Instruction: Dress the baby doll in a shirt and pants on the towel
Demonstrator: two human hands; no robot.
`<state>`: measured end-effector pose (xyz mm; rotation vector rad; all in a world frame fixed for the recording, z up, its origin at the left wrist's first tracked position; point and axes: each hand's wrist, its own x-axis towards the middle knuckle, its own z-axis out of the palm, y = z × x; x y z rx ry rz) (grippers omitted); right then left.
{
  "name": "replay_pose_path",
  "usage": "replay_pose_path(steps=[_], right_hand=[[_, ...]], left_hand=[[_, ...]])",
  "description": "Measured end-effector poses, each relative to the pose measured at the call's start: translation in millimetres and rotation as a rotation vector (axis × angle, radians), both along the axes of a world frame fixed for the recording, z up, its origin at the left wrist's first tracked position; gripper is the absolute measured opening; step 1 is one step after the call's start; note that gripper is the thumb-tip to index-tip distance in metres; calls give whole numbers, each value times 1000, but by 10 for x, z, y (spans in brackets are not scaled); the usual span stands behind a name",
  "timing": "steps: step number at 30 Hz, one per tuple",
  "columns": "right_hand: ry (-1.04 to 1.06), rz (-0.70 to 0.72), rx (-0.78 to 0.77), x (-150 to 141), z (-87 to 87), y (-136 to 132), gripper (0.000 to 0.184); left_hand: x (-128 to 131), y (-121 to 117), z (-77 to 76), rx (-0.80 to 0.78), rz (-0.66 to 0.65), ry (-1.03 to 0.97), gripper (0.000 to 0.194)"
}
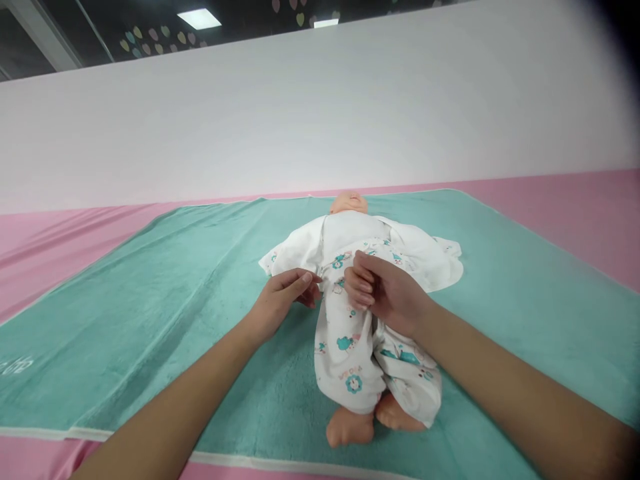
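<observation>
A baby doll point(349, 202) lies on its back, its bare feet point(350, 427) toward me. It is dressed in a white top point(353, 229) with the sleeves spread wide, and white trousers point(347, 343) printed with turquoise and pink figures. At the left side of the doll's waist, my left hand point(287, 293) is closed, thumb and forefinger pinching at the edge of the clothing. Over the front of the waist, my right hand point(385, 290) is closed with its fingers curled and thumb against forefinger. Whatever that pinch holds is too small to make out.
Under the doll is a turquoise towel point(200, 320) with a white edge, spread over a pink cover point(565, 207). A pale wall or panel point(300, 120) rises behind. White lettering point(16, 366) marks the towel's left side.
</observation>
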<state>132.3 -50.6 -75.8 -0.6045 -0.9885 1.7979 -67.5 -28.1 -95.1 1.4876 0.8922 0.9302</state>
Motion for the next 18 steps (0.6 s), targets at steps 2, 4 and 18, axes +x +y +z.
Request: replay_pose_path(steps=[2,4,18], right_hand=[[40,28,-56,24,10,5,43],[59,57,-77,42,14,8,47],[160,130,-70,131,-48,32,59]], left_hand=[[6,-4,-1,5,1,-4,31],[8,-9,5,3,0,-5,31],[12,-12,2,-6,-3,18,32]])
